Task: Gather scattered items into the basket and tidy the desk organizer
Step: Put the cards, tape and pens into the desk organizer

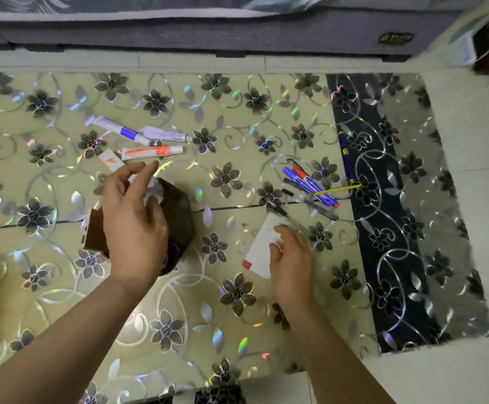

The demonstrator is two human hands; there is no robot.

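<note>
A tabletop (179, 316) covered in a glossy sheet printed with dark flowers and silver scrolls is seen from above, with a dark strip of the same pattern along its right side and a grey upholstered edge, perhaps a sofa or bed, beyond it.

A dark brown hexagonal container (179, 217), which may be the basket or the organizer, stands left of centre on the tabletop. The left hand (134, 217) is held over it, fingers loosely spread and slightly bent; something white (153, 189) is seen at the fingertips just above the container's mouth, but whether it is pinched cannot be told. A brown cardboard piece (96, 231) is seen beside the container, under the hand's left edge.

The right hand (291, 258) is placed at the lower right of a white card with a red corner (259, 252), which lies flat on the tabletop. Its fingers are curled over the card's near edge and touch it; a firm grip cannot be confirmed.

Behind the container, several tubes are scattered: a white and blue tube (121, 129), a white tube beside it (164, 134), an orange and white tube (153, 151) and a small orange and white packet (110, 161). To the right, a cluster of pens (310, 185) with blue, red and black bodies is lying loose, with a yellow pencil (336, 190) across them and a dark blue pen (346, 156) on the dark strip.
</note>
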